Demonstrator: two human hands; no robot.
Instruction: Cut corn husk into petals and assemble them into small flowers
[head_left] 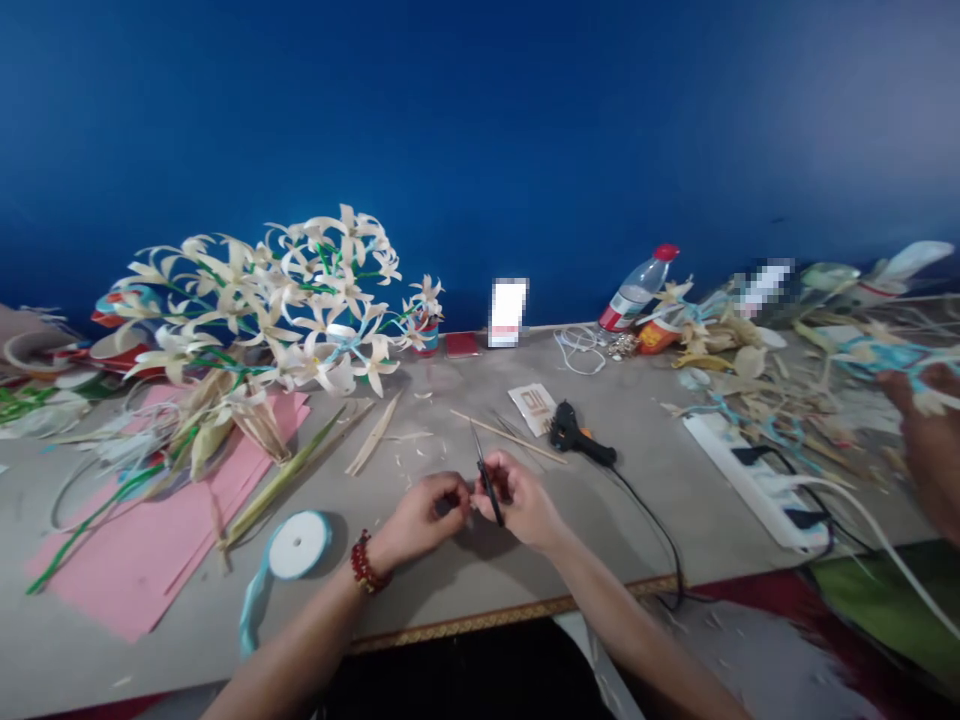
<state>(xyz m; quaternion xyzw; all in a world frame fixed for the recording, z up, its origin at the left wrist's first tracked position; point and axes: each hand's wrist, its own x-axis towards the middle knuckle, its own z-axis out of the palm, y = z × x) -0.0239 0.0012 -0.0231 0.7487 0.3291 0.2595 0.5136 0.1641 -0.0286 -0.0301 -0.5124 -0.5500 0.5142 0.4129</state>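
Observation:
My right hand (pixel 523 503) is closed round a small pair of dark scissors (pixel 486 484), whose blades point away from me. My left hand (pixel 424 515), with a red bead bracelet at the wrist, is pinched shut right against the scissors; what it holds is too small to make out. Both hands hover just above the grey table (pixel 420 590), near its front edge. A roll of light blue ribbon (pixel 298 545) lies to the left of my left hand. Thin pale leaf strips (pixel 375 437) lie just beyond my hands.
A bunch of cream handmade flowers (pixel 289 300) rests on pink paper (pixel 142 555) at the left. A black glue gun (pixel 574 435) with its cord lies right of my hands, then a white power strip (pixel 754 480). A plastic bottle (pixel 637 290) leans at the back. Another person's hand (pixel 926 440) works at the far right.

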